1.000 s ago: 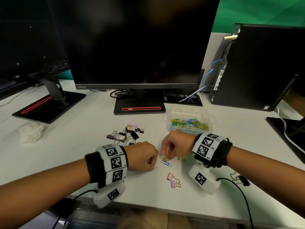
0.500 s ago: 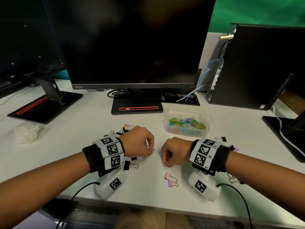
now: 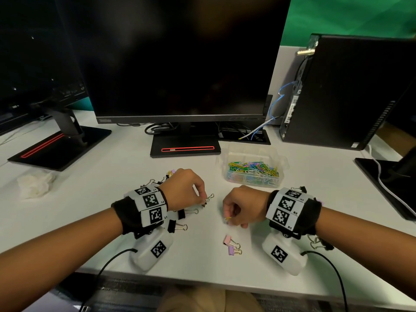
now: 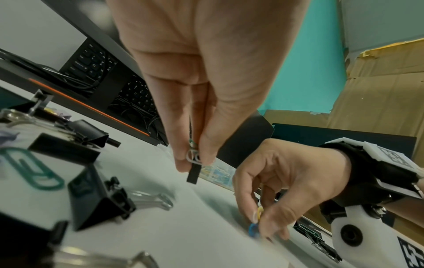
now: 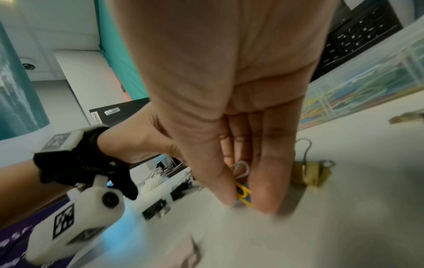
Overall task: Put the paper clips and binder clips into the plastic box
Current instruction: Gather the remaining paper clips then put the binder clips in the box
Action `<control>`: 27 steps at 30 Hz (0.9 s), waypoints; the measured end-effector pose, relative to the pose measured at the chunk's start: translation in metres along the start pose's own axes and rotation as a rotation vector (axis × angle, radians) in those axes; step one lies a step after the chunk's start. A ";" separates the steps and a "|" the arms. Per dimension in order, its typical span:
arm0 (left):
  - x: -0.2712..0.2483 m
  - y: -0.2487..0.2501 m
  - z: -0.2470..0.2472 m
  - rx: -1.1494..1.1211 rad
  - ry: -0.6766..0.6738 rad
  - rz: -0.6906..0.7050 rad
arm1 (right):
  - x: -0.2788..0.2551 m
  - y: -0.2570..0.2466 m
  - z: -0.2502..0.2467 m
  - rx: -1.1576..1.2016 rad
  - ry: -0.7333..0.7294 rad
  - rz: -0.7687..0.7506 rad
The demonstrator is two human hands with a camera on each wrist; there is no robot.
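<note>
the left hand [image 3: 183,188] pinches a small black binder clip [image 4: 192,174]; the right hand [image 3: 244,207] pinches paper clips [image 5: 243,195] at the desk [image 3: 112,176], near the plastic box [image 3: 253,176].

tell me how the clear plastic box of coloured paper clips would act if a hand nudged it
The clear plastic box looks thin-walled and low, so it would probably slide on the smooth white desk rather than tip. Its coloured paper clips lie loose, so they would likely shift and rattle.
</note>
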State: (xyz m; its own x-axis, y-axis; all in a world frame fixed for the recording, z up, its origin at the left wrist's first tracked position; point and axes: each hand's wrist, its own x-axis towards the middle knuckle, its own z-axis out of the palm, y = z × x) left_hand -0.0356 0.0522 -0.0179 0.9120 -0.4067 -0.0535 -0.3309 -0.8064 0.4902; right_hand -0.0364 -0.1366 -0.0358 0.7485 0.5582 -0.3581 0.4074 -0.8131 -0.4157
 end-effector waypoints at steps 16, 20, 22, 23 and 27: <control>0.016 -0.013 -0.006 -0.188 -0.106 0.001 | 0.020 0.077 -0.066 -0.102 0.596 0.292; 0.022 -0.012 -0.008 -0.339 -0.057 0.017 | 0.012 0.043 -0.049 -0.146 0.490 0.066; 0.027 -0.010 -0.009 -0.394 -0.043 0.021 | 0.009 0.026 -0.036 -0.115 0.327 -0.015; 0.030 -0.008 -0.009 -0.411 -0.039 0.029 | 0.008 0.021 -0.029 -0.103 0.253 -0.027; 0.047 0.002 -0.013 -0.363 0.050 0.071 | 0.005 0.014 -0.013 -0.128 0.147 -0.012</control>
State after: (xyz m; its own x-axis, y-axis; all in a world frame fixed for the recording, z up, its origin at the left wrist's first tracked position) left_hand 0.0094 0.0368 -0.0082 0.9036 -0.4274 0.0301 -0.2944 -0.5681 0.7685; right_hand -0.0196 -0.1473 -0.0326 0.8075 0.5457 -0.2240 0.4732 -0.8260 -0.3063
